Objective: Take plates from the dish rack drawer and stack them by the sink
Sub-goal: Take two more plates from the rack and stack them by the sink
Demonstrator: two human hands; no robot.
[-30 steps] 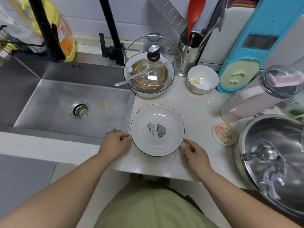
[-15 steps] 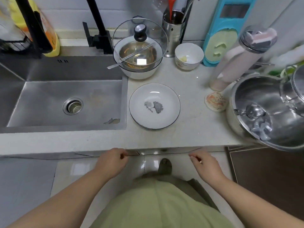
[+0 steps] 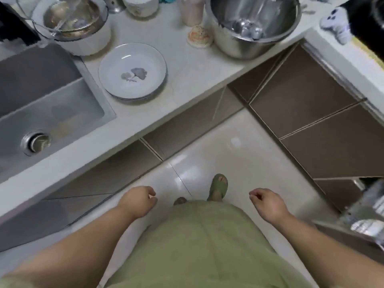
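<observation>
The dish rack drawer [image 3: 365,217] is pulled out at about 3 o'clock from the right hand [image 3: 268,204], so that hand is much nearer than the left hand [image 3: 139,201]. Both hands hang over the floor, fingers loosely curled, holding nothing. The plates [image 3: 133,71] sit stacked on the worktop [image 3: 187,65] at 11 o'clock, just beside the sink [image 3: 41,104]

Beside the grey steel sink [image 3: 52,104], the plates [image 3: 133,72] are white with a thin dark rim and a grey leaf motif — the counter [image 3: 191,65] under them pale speckled. Right of the sink, brown cabinet fronts [image 3: 301,94]; below them, a green sandal [image 3: 218,187] on glossy cream floor tiles [image 3: 239,154].
</observation>
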